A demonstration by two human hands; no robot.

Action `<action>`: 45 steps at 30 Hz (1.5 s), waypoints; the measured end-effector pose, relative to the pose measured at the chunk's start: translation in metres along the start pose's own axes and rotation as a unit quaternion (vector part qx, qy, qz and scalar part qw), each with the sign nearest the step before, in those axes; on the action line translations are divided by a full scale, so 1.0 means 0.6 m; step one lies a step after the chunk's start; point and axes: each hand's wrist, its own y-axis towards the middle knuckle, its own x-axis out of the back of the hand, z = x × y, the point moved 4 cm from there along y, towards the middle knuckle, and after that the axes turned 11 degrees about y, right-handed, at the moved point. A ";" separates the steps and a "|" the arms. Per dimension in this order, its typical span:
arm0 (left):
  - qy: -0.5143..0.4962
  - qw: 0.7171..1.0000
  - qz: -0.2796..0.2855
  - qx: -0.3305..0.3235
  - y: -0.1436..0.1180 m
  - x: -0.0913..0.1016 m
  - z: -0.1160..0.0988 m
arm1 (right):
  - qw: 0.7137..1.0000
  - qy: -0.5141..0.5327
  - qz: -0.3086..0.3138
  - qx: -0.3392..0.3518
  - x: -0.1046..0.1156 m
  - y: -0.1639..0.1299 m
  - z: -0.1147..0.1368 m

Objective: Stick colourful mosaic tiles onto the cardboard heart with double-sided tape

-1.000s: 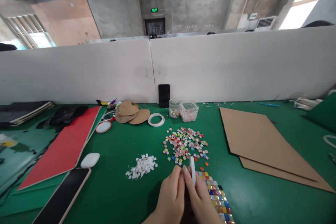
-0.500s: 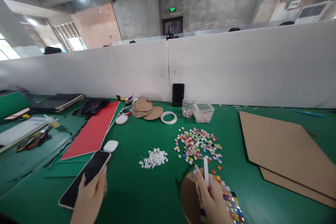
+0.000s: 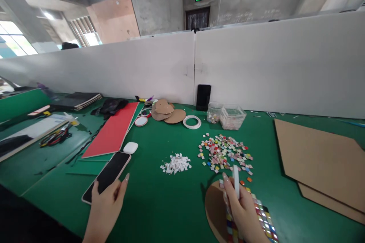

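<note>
My left hand [image 3: 105, 205] rests on the lower end of a black phone [image 3: 110, 174] in a pink case that lies on the green table [image 3: 159, 197]. My right hand [image 3: 242, 212] holds a thin white stick [image 3: 235, 185] upright over a brown cardboard disc [image 3: 215, 210] partly covered with rows of coloured mosaic tiles [image 3: 264, 220]. Just beyond it lie a heap of loose coloured tiles [image 3: 225, 152] and a smaller heap of white paper bits [image 3: 176, 163].
A red board [image 3: 114, 131], a white case [image 3: 130, 147], cardboard hearts [image 3: 167, 111], a tape ring [image 3: 192, 122] and two clear tubs [image 3: 230, 117] sit further back. Large cardboard sheets [image 3: 319, 159] lie at the right. A white partition [image 3: 256, 64] closes the far edge.
My left hand left the disc and went to the phone at the left, where it now rests. The view turned left. My right hand stays on the disc with the stick.
</note>
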 end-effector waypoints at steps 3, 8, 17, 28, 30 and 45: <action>0.035 0.999 -0.028 -0.011 -0.009 -0.003 0.006 | 1.000 -0.005 -0.003 -0.002 0.000 0.001 0.001; 0.086 0.994 -0.058 -0.037 0.002 -0.001 0.002 | 1.000 -0.018 0.004 0.001 -0.002 0.000 0.011; 0.087 0.994 -0.056 -0.038 0.020 -0.010 -0.023 | 0.999 -0.003 0.005 -0.037 0.000 0.000 0.000; 0.091 0.994 -0.046 -0.034 0.026 -0.018 -0.020 | 0.999 0.011 -0.005 -0.050 -0.003 -0.004 0.009; 0.096 0.993 -0.051 -0.033 0.025 -0.019 -0.020 | 0.998 0.013 -0.004 -0.053 -0.003 -0.004 0.008; 0.084 0.989 -0.102 -0.074 0.011 -0.015 -0.025 | 0.999 -0.025 0.003 -0.022 -0.004 -0.004 0.017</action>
